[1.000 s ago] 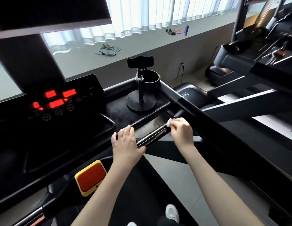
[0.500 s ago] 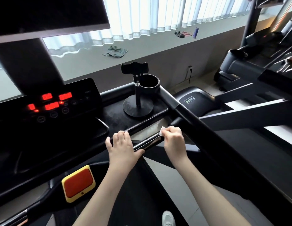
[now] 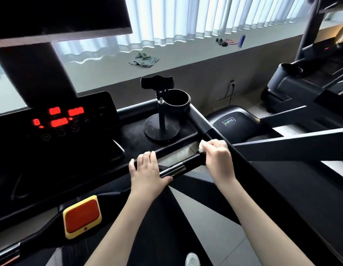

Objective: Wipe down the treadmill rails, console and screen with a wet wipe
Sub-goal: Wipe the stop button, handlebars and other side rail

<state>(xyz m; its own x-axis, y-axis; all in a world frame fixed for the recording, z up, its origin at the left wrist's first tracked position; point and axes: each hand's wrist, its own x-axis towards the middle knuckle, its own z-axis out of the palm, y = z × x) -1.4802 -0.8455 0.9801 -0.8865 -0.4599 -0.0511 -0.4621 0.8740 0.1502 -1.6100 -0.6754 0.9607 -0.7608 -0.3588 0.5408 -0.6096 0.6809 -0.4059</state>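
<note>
I stand on a black treadmill. Its short handlebar (image 3: 183, 167) with a chrome grip section runs from the console toward the right side rail (image 3: 249, 169). My left hand (image 3: 147, 174) grips the bar's left part, thumb under it. My right hand (image 3: 218, 157) curls around the bar's right end with a white wet wipe (image 3: 201, 148) bunched under its fingers; only a small edge of the wipe shows. The console panel (image 3: 57, 120) with red lit digits sits at left, below the dark screen (image 3: 59, 16) at the top left.
A black phone holder (image 3: 161, 112) on a round base and a cup holder (image 3: 178, 101) stand on the console tray. A red and yellow stop button (image 3: 82, 215) is low left. Another treadmill (image 3: 301, 83) stands at right. A cloth (image 3: 143, 59) lies on the window sill.
My right hand slid with the wipe along the bar, first toward my left hand, now back to its right end by the rail. My left hand kept its grip.
</note>
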